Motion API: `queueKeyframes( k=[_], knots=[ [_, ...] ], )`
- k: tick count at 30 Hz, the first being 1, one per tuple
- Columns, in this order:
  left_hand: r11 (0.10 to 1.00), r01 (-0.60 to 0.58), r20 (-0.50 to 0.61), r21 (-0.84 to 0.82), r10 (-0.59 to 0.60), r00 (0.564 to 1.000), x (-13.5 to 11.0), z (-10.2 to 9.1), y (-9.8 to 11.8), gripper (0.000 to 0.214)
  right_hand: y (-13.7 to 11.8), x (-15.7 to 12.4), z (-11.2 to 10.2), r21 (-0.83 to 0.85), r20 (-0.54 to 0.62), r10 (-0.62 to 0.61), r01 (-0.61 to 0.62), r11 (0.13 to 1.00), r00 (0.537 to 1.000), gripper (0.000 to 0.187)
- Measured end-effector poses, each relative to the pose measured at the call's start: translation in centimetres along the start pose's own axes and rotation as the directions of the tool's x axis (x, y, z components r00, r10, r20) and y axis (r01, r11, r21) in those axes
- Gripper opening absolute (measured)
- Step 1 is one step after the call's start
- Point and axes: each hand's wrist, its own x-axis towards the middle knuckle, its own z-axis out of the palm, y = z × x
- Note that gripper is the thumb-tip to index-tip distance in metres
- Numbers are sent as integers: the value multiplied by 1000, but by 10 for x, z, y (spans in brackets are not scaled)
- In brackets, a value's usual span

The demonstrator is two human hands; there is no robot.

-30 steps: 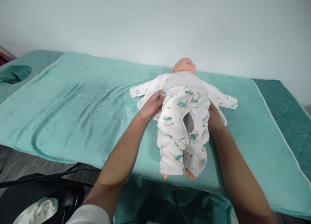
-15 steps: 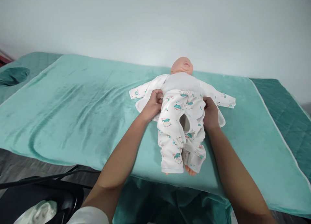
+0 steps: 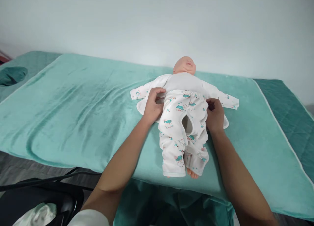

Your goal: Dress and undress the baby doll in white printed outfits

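Observation:
A baby doll lies on its back, head toward the wall. It wears white printed split-crotch trousers pulled up to the waist and a white jacket spread open with both sleeves out sideways. At the waistband's left side is my left hand, fingers curved and thumb apart, with a gap between them. My right hand is closed at the opposite side of the waistband, fingers bent against the trouser edge; its thumb is mostly hidden. Toes show below the trouser legs.
A green plush sheet with wrinkles covers the bed, over a darker quilted cover. The pale wall rises behind. At lower left stands a black chair with a whitish cloth on it.
My left hand's fingers have spread and lifted slightly at the waistband. My right hand has shifted slightly outward at its side. The doll lies as before.

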Motion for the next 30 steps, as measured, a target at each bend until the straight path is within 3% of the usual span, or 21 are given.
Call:
queueKeyframes(
  k=[3, 7, 15, 20, 23, 27, 30],
  knots=[
    [994, -99, 3, 40, 99, 995, 0, -3, 4, 37, 0, 2, 0, 40, 21, 72, -73, 996, 997, 21],
    [992, -112, -45, 53, 114, 992, 1, -7, 12, 25, 2, 2, 0, 197, 48, 140, -147, 969, 989, 26],
    [984, -141, 21, 106, 139, 990, 4, -6, 18, 13, 5, -2, 2, 364, 145, 104, -151, 919, 984, 33],
    [992, -78, 50, 98, 73, 996, 5, -4, 16, 13, 6, 1, 6, 439, 210, 100, -185, 879, 973, 42],
    [996, -41, 42, 81, 38, 998, 5, -4, 16, 12, 8, 1, 6, 383, 167, 50, -111, 917, 985, 40],
    [998, -1, 113, 63, -6, 994, 10, -4, 18, 11, 1, -2, 2, 247, -25, -145, 146, 958, 989, 22],
    [998, 28, 181, 55, -38, 983, 15, -6, 21, 11, -10, -2, -1, 190, 38, -243, 232, 954, 969, 16]
  ],
)
